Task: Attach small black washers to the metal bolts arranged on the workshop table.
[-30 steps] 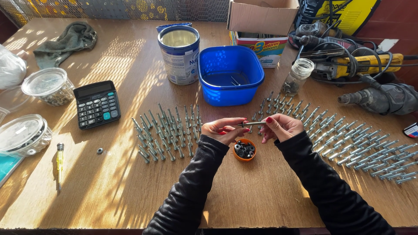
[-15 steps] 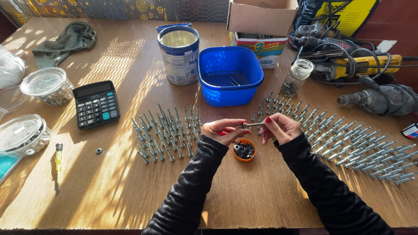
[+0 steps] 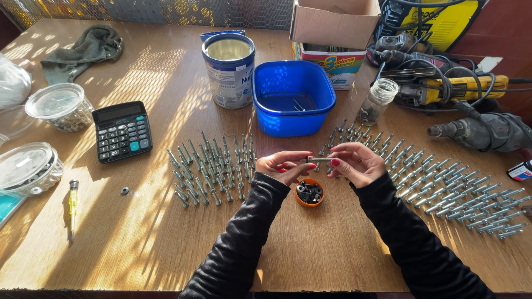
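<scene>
- A blue plastic tub (image 3: 293, 97) sits on the table (image 3: 166, 72) just beyond the hands.
- An open metal can (image 3: 229, 69) stands beside the tub, to the hands' far left.
- A black calculator (image 3: 122, 130) lies well left of the hands.
- Two clear lidded containers (image 3: 60, 106) sit further left.
- A yellow screwdriver (image 3: 72, 206) lies near the left edge.
- A small glass jar (image 3: 378, 101) stands beyond the hands, to the right.
- Power drills (image 3: 482, 130) lie far right.
- A cardboard box (image 3: 334, 25) is behind the tub.
- A grey cloth (image 3: 83, 51) lies far left.

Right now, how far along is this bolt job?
Done, it seems: one set of bolts lies in rows left of the hands. In hand: the left hand and right hand hold one bolt above an orange cap of washers. Which rows remain is unclear: many bolts lie right.
</scene>
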